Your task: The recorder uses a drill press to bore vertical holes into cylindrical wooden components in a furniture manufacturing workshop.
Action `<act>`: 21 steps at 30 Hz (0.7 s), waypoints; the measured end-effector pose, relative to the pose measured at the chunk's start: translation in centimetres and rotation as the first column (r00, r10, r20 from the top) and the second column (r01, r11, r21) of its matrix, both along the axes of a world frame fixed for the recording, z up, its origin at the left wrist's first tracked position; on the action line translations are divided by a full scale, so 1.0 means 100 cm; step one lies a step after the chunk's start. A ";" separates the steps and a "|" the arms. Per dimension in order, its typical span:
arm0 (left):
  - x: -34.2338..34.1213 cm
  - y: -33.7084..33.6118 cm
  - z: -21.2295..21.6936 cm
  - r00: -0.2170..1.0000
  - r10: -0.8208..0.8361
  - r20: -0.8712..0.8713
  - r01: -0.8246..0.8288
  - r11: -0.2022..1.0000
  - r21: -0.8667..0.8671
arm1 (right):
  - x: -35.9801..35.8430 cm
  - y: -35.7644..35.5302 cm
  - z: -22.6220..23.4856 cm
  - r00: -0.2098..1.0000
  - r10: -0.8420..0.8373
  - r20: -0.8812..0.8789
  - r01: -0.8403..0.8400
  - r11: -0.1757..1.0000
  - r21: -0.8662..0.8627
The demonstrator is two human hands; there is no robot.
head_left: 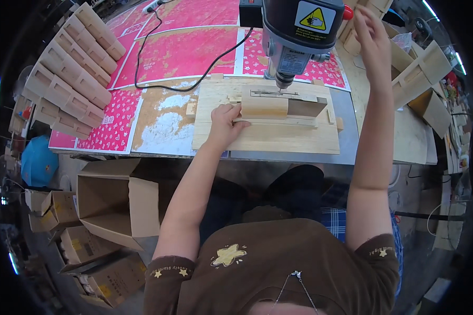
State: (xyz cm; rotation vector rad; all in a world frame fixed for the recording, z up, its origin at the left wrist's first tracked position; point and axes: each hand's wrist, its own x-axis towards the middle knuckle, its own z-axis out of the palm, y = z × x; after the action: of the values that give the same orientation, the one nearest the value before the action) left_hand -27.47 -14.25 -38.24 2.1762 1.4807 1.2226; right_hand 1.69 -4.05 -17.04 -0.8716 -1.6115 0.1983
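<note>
- Two hands are at work: the left hand (225, 122) is curled with its fingers pressed against the end of a wooden piece (264, 106), pinning it on a pale plywood board (268, 137).
- The right hand (372, 39) is raised beside the head of the drill press (297, 32), fingers loosely bent near a red knob (348, 11); whether a handle is actually gripped cannot be told.
- Drilling is judged to be the step in hand: the drill bit (281, 86) is seen just above, or touching, a thin metal strip (272, 94) lying along the top of the wooden piece.
- A steady downward feed from the right hand is judged to be called for, with the piece kept firmly held so that it is not spun or shifted.
- The wooden piece is shaped as an open box, made of smooth, pale, unfinished wood, with a darker panel at its right end.
- Small wooden blocks (191, 108) are fixed to the board as stops around the piece.
- The grey table (347, 121) is partly covered with worn pink patterned sheets (184, 50), across which a black cable (194, 79) is trailed.
- Similar wooden boxes (71, 73) are stacked at the left, and cardboard cartons (115, 202) are standing open on the floor.
</note>
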 end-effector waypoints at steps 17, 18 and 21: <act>0.000 0.000 0.003 1.000 -0.024 0.005 0.024 0.997 0.079 | -0.044 -0.113 -0.043 0.968 -0.195 0.159 0.174 0.975 0.136; 0.000 0.000 0.002 0.999 -0.029 0.018 0.028 0.997 0.069 | -0.044 -0.117 -0.055 0.965 -0.204 0.162 0.187 0.975 0.118; 0.000 0.001 -0.003 1.000 -0.024 0.018 0.023 0.997 0.075 | -0.039 -0.119 -0.097 0.960 -0.196 0.202 0.209 0.977 -0.047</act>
State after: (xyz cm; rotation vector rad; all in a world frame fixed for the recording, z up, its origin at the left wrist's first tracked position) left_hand -27.44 -14.12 -38.55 2.2171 1.4194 1.3070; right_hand -2.23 -15.95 -26.74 -1.1312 -1.6908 0.0227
